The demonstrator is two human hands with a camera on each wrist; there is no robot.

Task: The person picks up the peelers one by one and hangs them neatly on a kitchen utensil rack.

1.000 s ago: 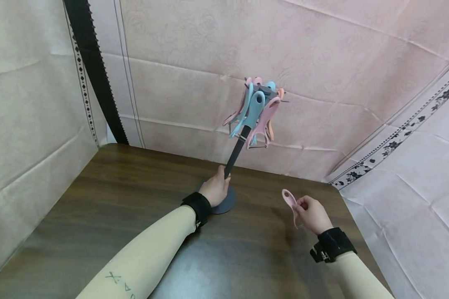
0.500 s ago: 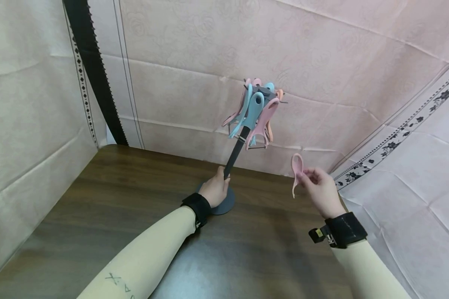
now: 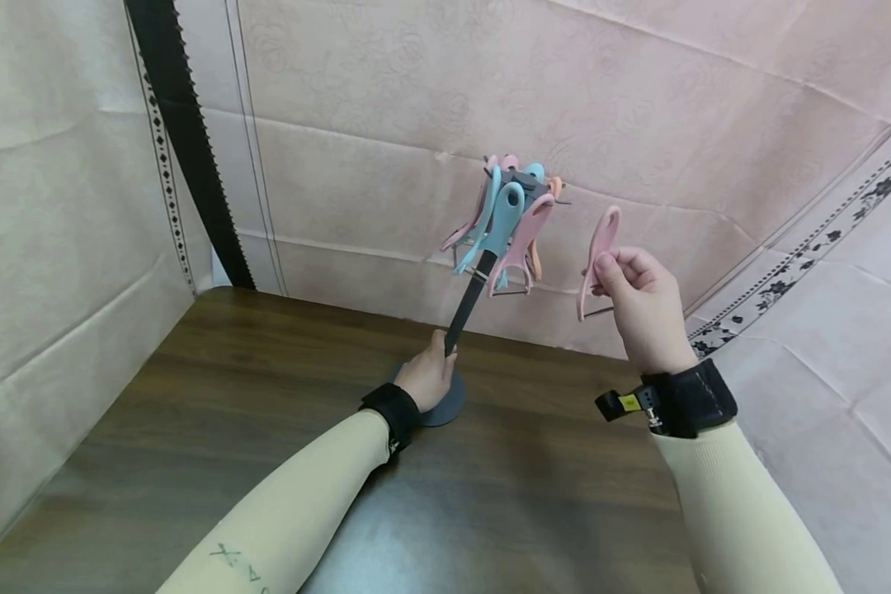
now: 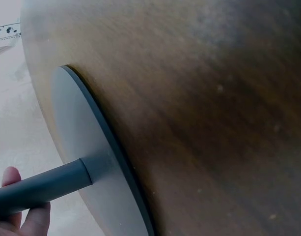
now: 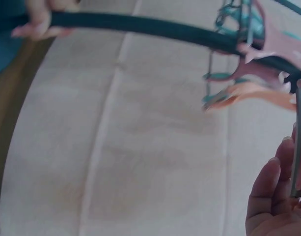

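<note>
My left hand (image 3: 425,375) grips the dark pole (image 3: 466,309) of a stand, low down above its round grey base (image 3: 450,404). In the left wrist view the base (image 4: 86,118) lies flat on the wood, with fingers (image 4: 37,219) curled around the pole. Pink, blue (image 3: 506,219) and orange (image 3: 556,188) Y-shaped peelers hang by handle holes from hooks at the stand's top. To their right, my right hand (image 3: 646,309) pinches a pink peeler (image 3: 601,239) upright, handle hole up and blade end down, apart from the stand. Part of its metal blade (image 5: 298,147) shows in the right wrist view.
A brown wooden table (image 3: 267,379) carries the stand near its far edge. Pale cloth (image 3: 356,206) hangs behind it and on both sides. A dark strip (image 3: 193,148) runs down the cloth at the left.
My right hand has lifted the pink peeler from low over the table's right side to nearly the height of the hanging peelers. The left hand and stand have stayed in place.
</note>
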